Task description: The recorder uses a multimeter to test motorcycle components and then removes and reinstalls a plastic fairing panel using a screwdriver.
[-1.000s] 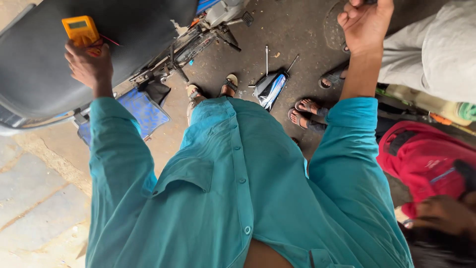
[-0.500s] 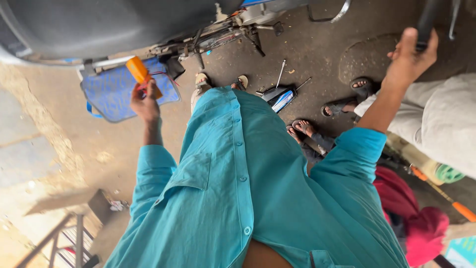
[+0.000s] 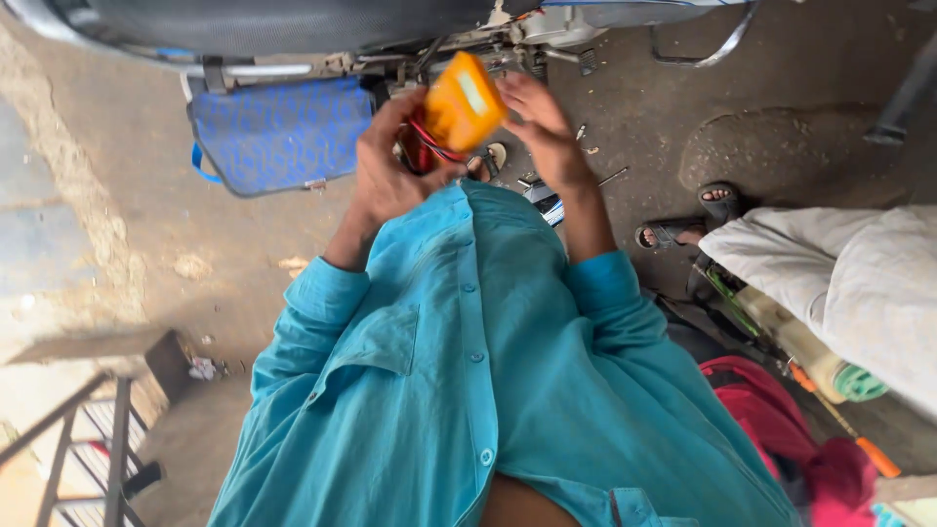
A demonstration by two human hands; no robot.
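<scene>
"What filled the top of the view?"

"A motorcycle (image 3: 293, 24), its dark seat and metal frame running along the upper edge, parked on a stained concrete floor (image 3: 781, 146). Under it lay a blue patterned mat (image 3: 278, 132)."

"And the person wearing the camera?"

"A teal button shirt (image 3: 468, 390) took up the middle, both sleeves reaching forward. At the right sat another person in pale trousers (image 3: 849, 283), sandalled feet (image 3: 693, 220) on the floor, with a red bag (image 3: 781, 429) near them."

"Where was the meter?"

"The orange multimeter (image 3: 464, 102) was raised in front of the chest, between both hands, tilted with its small screen facing up. Red and black leads (image 3: 425, 151) hung bunched just below it."

"How were the hands?"

"The left hand (image 3: 390, 166) was curled around the meter's lower side and the leads, gripping them. The right hand (image 3: 537, 122) had its fingers bent against the meter's right edge, touching it; whether it truly clasped it or only steadied it, I could not quite tell."

"Anything smaller?"

"A few small tools (image 3: 547, 195) lay on the floor beyond the hands, too blurred to name."
</scene>
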